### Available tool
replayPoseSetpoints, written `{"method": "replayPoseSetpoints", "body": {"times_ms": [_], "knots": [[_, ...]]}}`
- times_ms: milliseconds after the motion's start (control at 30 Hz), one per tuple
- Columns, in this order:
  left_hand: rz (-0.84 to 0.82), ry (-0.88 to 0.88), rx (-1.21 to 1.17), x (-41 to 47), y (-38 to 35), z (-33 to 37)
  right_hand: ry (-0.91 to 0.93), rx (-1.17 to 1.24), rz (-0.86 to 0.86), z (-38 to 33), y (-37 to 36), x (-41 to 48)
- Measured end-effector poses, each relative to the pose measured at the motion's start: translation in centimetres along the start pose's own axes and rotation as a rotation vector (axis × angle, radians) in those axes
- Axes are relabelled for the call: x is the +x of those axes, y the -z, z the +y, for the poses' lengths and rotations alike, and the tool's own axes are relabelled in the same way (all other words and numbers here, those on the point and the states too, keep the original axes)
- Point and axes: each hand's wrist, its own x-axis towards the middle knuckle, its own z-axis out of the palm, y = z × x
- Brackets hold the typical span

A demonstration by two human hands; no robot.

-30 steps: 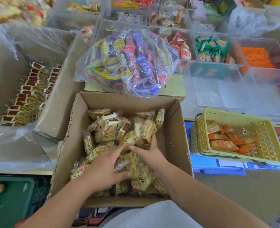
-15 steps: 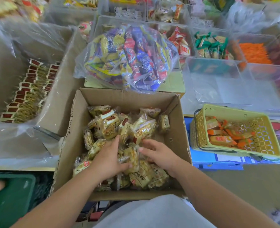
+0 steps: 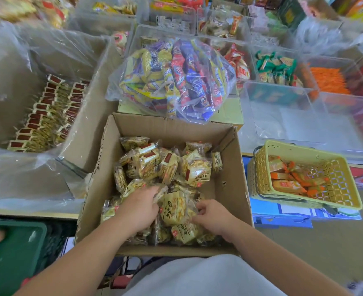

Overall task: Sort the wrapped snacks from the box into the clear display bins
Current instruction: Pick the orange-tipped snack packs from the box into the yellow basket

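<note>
Packet (image 3: 174, 210) in the box (image 3: 172, 129) lies with its long axis 12-to-6 o'clock. Your right hand (image 3: 215, 216) pinches its 3 o'clock edge; your left hand (image 3: 137, 210) grips snacks (image 3: 162, 191) at 9.

Box (image 3: 229, 189) has bare floor along its right wall, room there. Snack bag (image 3: 172, 80) sits right behind it, yellow basket (image 3: 259, 174) beside.

In the box (image 3: 172, 127) lie snack packets (image 3: 169, 167); a basket (image 3: 304, 148) right of it, a bag (image 3: 172, 80) behind, seemingly on another carton (image 3: 227, 113)
</note>
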Motion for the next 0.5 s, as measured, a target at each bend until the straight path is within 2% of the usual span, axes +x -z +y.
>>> {"method": "replayPoseSetpoints", "body": {"times_ms": [67,167,233,400,500], "knots": [[0.031,0.004,-0.055,-0.3,-0.1,0.3,-0.007,0.07,0.033,0.0,0.4,-0.3],[-0.004,0.006,-0.109,-0.4,-1.0,1.2,-0.053,0.334,-0.001,-0.2,0.9,-0.7],[-0.041,-0.015,-0.061,0.0,-1.7,1.5,-0.079,0.46,-0.05,-0.5,0.9,-0.9],[-0.244,-0.037,0.062,0.9,-2.1,2.3,-0.116,0.556,-0.033,-0.6,0.6,-1.1],[-0.239,-0.027,0.201,1.3,-3.2,2.8,-0.146,0.626,-0.008,-0.2,1.0,-1.6]]}}
